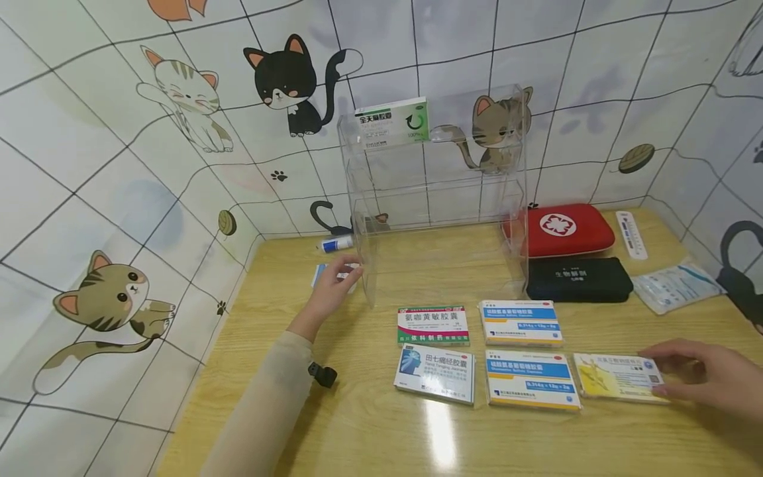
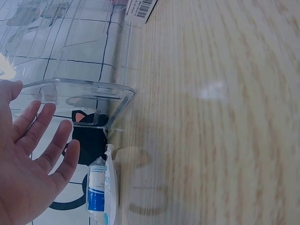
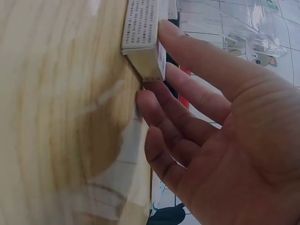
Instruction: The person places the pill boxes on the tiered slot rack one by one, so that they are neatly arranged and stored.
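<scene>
A clear acrylic display rack (image 1: 367, 271) stands at the back of the table, with a white-and-green medicine box (image 1: 390, 124) on its top tier. My left hand (image 1: 328, 295) is beside the rack's left side panel; in the left wrist view its fingers (image 2: 61, 138) are spread and nothing lies in the palm. At the right, my right hand (image 1: 709, 374) holds the right end of a yellow-and-white medicine box (image 1: 614, 379) lying on the table. In the right wrist view the thumb (image 3: 176, 35) touches that box, while the other fingers curve near its end.
Left of that box lie two blue-and-white glucosamine boxes (image 1: 530, 381), a pink-and-green capsule box (image 1: 433, 324) and a pale-blue capsule box (image 1: 435, 373). A red first-aid case (image 1: 581, 232), black case (image 1: 578, 279) and plastic packet (image 1: 676, 285) are behind right. A tube (image 1: 336, 244) lies back left.
</scene>
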### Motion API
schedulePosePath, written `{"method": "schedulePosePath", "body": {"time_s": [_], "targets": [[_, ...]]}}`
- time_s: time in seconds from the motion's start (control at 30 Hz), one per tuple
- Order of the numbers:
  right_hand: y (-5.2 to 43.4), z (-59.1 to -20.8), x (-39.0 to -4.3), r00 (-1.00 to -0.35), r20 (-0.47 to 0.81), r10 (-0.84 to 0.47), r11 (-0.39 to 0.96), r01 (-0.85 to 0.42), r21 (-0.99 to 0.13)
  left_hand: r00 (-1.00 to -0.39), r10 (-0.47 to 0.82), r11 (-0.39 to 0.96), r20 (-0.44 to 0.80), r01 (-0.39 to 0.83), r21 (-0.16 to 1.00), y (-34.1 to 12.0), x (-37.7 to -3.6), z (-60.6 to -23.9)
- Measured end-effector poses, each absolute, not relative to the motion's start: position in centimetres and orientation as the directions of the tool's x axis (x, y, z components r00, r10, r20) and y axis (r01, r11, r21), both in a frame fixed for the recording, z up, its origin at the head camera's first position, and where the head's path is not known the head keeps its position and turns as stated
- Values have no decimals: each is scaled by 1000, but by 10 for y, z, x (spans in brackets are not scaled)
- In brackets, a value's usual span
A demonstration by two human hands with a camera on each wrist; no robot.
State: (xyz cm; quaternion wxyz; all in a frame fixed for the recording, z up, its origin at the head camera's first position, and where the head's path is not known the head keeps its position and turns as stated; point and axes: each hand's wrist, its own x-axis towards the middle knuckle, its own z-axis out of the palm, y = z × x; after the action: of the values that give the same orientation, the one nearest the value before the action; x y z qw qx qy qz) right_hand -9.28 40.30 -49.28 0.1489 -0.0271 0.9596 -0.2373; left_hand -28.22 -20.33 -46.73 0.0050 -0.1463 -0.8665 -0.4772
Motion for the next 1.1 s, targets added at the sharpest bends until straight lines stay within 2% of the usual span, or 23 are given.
{"method": "schedulePosePath", "body": {"time_s": [0.2, 0.3, 0.47, 0.8, 0.97, 1.1], "targets": [[409, -490, -95, -964, -257, -72, 868, 67, -493, -957, 254, 498, 137, 251, 830, -202, -280, -465], [414, -487, -98, -983, -176, -49, 850, 51, -525, -960, 248, 501, 133, 244, 830, -202, -279, -465], [407, -469, -109, -999, 40, -25, 843, -42, -537, -960, 244, 503, 138, 247, 828, -202, -279, -464], [365, -388, -158, -956, 288, 48, 841, -116, -528, -961, 239, 523, 137, 246, 816, -203, -281, -464], [342, -340, -194, -942, 315, 117, 820, -87, -566, -961, 242, 518, 130, 242, 821, -204, -280, -463], [327, -299, -223, -926, 356, 123, 773, -135, -620, -959, 253, 507, 124, 241, 828, -203, -280, -462]]}}
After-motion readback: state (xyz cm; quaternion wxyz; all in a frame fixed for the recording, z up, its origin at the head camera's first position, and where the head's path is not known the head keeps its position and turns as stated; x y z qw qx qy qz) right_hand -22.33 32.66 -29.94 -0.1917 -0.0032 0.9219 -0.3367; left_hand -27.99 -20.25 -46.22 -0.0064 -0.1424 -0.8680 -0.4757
